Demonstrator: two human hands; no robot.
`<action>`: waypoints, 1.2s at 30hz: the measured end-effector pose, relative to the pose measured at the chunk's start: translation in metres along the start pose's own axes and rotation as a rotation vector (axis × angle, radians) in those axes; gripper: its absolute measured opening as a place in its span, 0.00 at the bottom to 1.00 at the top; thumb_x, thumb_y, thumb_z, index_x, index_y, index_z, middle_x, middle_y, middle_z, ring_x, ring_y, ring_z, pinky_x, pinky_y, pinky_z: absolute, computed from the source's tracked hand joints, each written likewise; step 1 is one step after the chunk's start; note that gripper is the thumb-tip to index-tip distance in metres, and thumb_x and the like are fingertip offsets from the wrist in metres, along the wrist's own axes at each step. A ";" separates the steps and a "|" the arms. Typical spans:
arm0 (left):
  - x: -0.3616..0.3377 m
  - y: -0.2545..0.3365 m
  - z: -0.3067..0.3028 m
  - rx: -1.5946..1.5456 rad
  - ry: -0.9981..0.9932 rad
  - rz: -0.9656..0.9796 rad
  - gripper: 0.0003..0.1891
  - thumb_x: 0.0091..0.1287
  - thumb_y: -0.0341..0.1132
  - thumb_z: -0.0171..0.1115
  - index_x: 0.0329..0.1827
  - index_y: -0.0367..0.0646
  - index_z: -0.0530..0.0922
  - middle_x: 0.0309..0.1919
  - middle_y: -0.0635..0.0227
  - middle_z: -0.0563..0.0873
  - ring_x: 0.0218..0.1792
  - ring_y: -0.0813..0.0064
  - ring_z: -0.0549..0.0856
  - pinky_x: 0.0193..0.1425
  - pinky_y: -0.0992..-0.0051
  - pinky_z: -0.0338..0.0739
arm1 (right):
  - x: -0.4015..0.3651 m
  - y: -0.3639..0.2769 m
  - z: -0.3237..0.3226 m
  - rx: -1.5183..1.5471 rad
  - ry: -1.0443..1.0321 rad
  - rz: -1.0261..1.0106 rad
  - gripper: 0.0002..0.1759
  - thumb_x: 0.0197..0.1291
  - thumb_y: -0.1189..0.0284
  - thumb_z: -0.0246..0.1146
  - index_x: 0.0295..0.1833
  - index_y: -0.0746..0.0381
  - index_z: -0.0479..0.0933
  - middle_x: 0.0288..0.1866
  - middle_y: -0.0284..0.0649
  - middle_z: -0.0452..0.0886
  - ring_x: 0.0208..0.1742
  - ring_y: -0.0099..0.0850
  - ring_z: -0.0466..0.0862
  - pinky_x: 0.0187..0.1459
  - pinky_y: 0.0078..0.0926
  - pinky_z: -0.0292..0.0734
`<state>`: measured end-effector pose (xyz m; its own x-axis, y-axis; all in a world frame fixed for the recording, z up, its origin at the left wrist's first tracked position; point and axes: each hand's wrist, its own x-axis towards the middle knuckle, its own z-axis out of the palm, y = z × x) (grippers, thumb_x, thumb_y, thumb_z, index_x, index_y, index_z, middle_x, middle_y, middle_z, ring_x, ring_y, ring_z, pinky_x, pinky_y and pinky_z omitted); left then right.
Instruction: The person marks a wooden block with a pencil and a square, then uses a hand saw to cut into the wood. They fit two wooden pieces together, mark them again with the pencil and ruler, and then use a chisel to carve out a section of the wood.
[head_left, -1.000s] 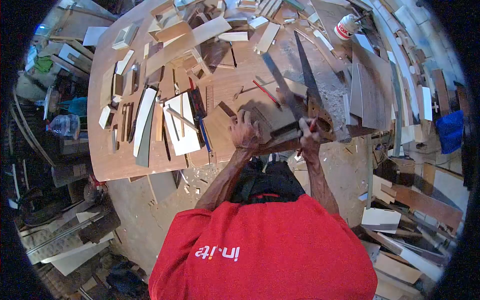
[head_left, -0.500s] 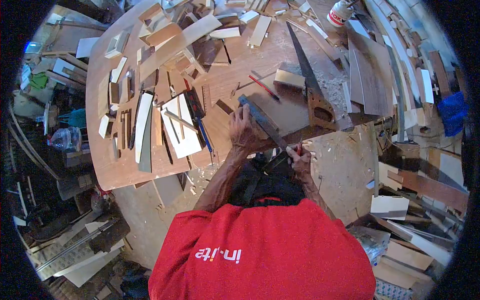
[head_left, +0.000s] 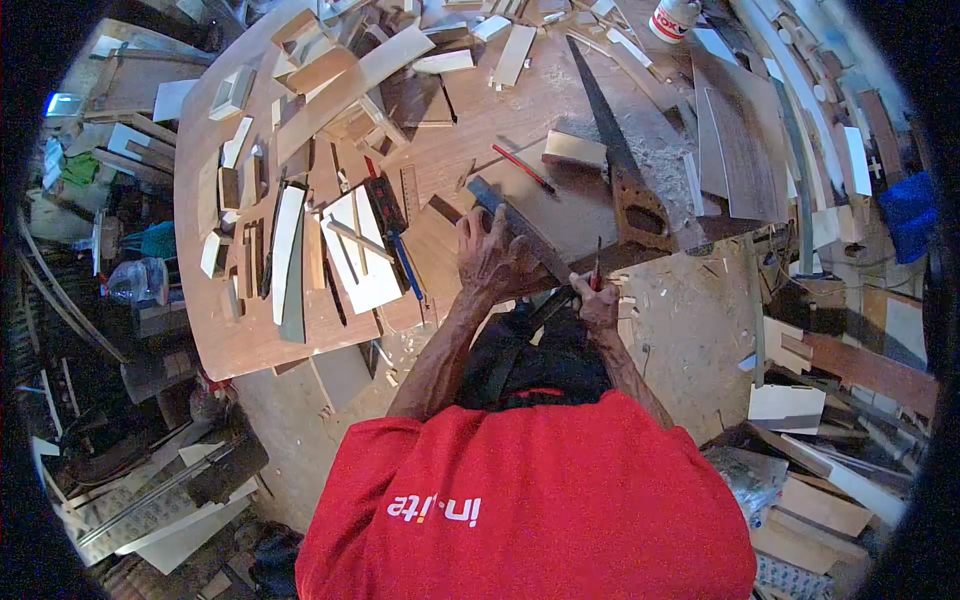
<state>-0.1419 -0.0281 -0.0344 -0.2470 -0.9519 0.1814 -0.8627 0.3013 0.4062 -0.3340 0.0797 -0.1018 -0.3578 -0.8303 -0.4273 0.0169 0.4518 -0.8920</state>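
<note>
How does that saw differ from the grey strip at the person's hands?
The saw narrows toward its far tip; the grey strip keeps a roughly even width. The saw has a brown handle; none shows on the strip. The saw lies untouched on the table, while the strip has the left hand and right hand on it. Both look long and straight.

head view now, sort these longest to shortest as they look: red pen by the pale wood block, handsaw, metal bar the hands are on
1. Handsaw, longest with its handle counted
2. Metal bar, partly covered
3. Red pen, clearly shortest
</note>
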 end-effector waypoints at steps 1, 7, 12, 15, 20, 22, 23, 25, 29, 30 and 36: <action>0.000 0.003 -0.003 0.010 -0.014 -0.034 0.31 0.56 0.48 0.67 0.63 0.48 0.71 0.52 0.54 0.70 0.57 0.49 0.69 0.57 0.55 0.71 | 0.004 0.012 0.000 0.034 -0.026 -0.125 0.11 0.57 0.69 0.68 0.26 0.58 0.74 0.18 0.28 0.71 0.14 0.19 0.68 0.18 0.21 0.63; 0.000 0.006 -0.003 -0.016 -0.042 -0.091 0.31 0.57 0.48 0.67 0.64 0.51 0.71 0.52 0.56 0.70 0.57 0.50 0.69 0.57 0.56 0.72 | 0.004 -0.003 -0.002 0.038 -0.017 0.042 0.11 0.58 0.70 0.67 0.27 0.59 0.74 0.19 0.28 0.71 0.15 0.18 0.69 0.18 0.21 0.63; 0.003 0.009 -0.006 0.007 -0.052 -0.101 0.32 0.58 0.49 0.67 0.65 0.51 0.70 0.52 0.55 0.70 0.55 0.50 0.70 0.55 0.56 0.73 | 0.000 -0.028 -0.002 0.004 -0.014 0.122 0.13 0.58 0.68 0.68 0.25 0.59 0.74 0.20 0.29 0.73 0.15 0.18 0.70 0.18 0.21 0.64; 0.005 0.009 -0.006 0.036 -0.181 -0.172 0.34 0.62 0.53 0.64 0.69 0.53 0.67 0.63 0.53 0.69 0.61 0.44 0.68 0.55 0.53 0.77 | 0.001 -0.033 0.001 -0.008 -0.019 0.183 0.14 0.59 0.65 0.68 0.25 0.58 0.75 0.18 0.29 0.74 0.14 0.18 0.70 0.17 0.21 0.63; 0.007 0.009 -0.003 0.032 -0.079 -0.121 0.33 0.58 0.48 0.67 0.66 0.47 0.69 0.55 0.53 0.70 0.56 0.48 0.69 0.60 0.56 0.70 | -0.004 -0.044 -0.002 0.053 -0.057 0.317 0.16 0.59 0.63 0.68 0.23 0.58 0.75 0.15 0.29 0.74 0.13 0.18 0.70 0.15 0.21 0.62; 0.007 0.009 -0.002 0.063 -0.074 -0.116 0.33 0.58 0.48 0.67 0.66 0.46 0.70 0.55 0.53 0.70 0.57 0.48 0.69 0.60 0.56 0.71 | 0.003 -0.015 -0.001 -0.038 -0.020 0.255 0.18 0.59 0.63 0.68 0.21 0.58 0.75 0.15 0.30 0.75 0.14 0.20 0.71 0.17 0.22 0.62; 0.008 0.009 -0.001 0.092 -0.069 -0.112 0.33 0.58 0.48 0.67 0.66 0.46 0.70 0.55 0.53 0.70 0.57 0.49 0.69 0.60 0.56 0.71 | -0.002 -0.022 -0.002 -0.036 -0.019 0.253 0.18 0.59 0.63 0.68 0.21 0.58 0.75 0.15 0.30 0.75 0.14 0.20 0.71 0.17 0.22 0.62; 0.008 0.010 -0.001 0.060 -0.067 -0.119 0.33 0.57 0.48 0.67 0.65 0.45 0.70 0.56 0.54 0.70 0.57 0.49 0.69 0.59 0.56 0.72 | -0.018 -0.052 -0.006 -0.089 -0.019 0.165 0.18 0.57 0.59 0.68 0.22 0.57 0.75 0.19 0.32 0.77 0.19 0.23 0.74 0.23 0.27 0.66; 0.010 0.010 -0.007 0.029 -0.132 -0.147 0.33 0.62 0.50 0.63 0.68 0.49 0.68 0.58 0.53 0.70 0.59 0.47 0.70 0.56 0.56 0.77 | -0.005 -0.034 0.000 -0.180 0.017 0.147 0.17 0.58 0.60 0.66 0.23 0.59 0.75 0.18 0.33 0.76 0.19 0.24 0.74 0.24 0.29 0.65; 0.011 0.011 -0.005 0.028 -0.131 -0.144 0.33 0.62 0.50 0.63 0.68 0.49 0.68 0.58 0.53 0.70 0.59 0.47 0.70 0.56 0.56 0.77 | -0.002 -0.035 0.001 -0.192 0.029 0.149 0.18 0.58 0.59 0.66 0.22 0.59 0.74 0.18 0.33 0.75 0.19 0.25 0.73 0.24 0.29 0.65; 0.006 0.016 -0.009 0.081 -0.149 -0.145 0.35 0.59 0.52 0.65 0.68 0.49 0.68 0.61 0.54 0.69 0.62 0.47 0.68 0.53 0.56 0.79 | -0.011 -0.071 0.012 -0.247 0.058 0.083 0.24 0.59 0.57 0.66 0.20 0.63 0.71 0.15 0.35 0.71 0.18 0.26 0.69 0.23 0.32 0.64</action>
<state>-0.1533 -0.0284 -0.0182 -0.1748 -0.9846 -0.0102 -0.9252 0.1607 0.3437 -0.3201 0.0525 -0.0355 -0.4176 -0.7705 -0.4816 -0.1773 0.5889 -0.7885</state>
